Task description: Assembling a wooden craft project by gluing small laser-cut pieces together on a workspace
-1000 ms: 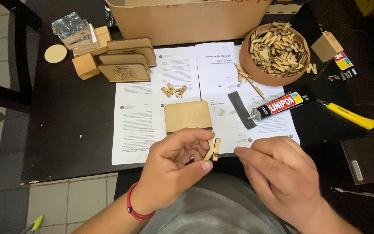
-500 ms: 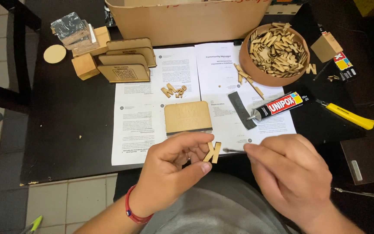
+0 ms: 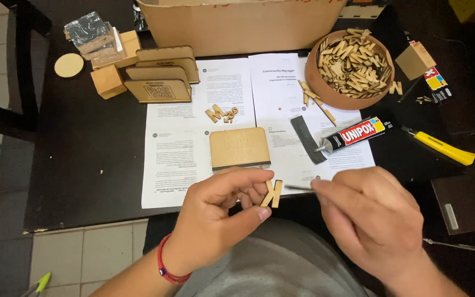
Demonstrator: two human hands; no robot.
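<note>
Left hand: I see my left hand [image 3: 221,214] near the front edge of the table [image 3: 83,165], fingers pinched shut on a small wooden letter piece [image 3: 272,193] held upright between thumb and fingertips.
Right hand: my right hand [image 3: 372,220] sits just beside it, fingers closed on a thin stick [image 3: 299,187] whose tip points at the letter piece; I cannot tell whether the tip touches it.
Letter piece: pale cut wood, held above the front edge of the printed sheets [image 3: 193,148], just in front of the blank wooden plaque [image 3: 239,147].
Plaque: lies flat on the sheets, mid-table, with a few loose wooden letters [image 3: 221,114] just behind it.
Glue: a black tube of glue [image 3: 353,135] lies on the right side of the sheets, nozzle towards a dark strip [image 3: 308,139].
Bowl: a round brown bowl [image 3: 314,82] full of wooden cut-outs stands towards the back right corner.
Knife: a yellow utility knife [image 3: 441,147] lies near the right edge.
Back left: a stack of wooden plaques [image 3: 160,74], small wooden blocks [image 3: 108,81] and a wooden disc [image 3: 68,65].
Back edge: a cardboard box [image 3: 237,25].
</note>
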